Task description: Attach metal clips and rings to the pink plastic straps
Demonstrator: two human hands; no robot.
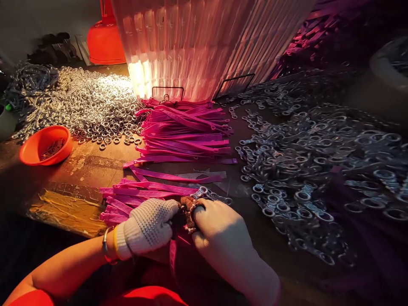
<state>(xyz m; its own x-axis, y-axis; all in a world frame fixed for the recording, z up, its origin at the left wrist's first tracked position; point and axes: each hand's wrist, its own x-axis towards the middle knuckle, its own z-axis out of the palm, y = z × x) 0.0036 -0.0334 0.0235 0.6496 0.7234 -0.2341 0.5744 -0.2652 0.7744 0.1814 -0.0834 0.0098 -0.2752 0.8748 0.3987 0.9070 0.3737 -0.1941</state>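
Note:
My left hand, in a white knitted glove, grips a pink strap that hangs down toward my lap. My right hand, a worn brown wrap on one finger, meets it and pinches a small metal clasp at the strap's end. Both hands are at the near edge of the worktable. A low stack of pink straps lies just beyond my left hand. A larger stack of pink straps sits farther back in the middle.
A heap of metal rings covers the back left, with an orange bowl beside it. Metal clasps spread over the right side. A ribbed translucent panel stands lit at the back. A red container is behind.

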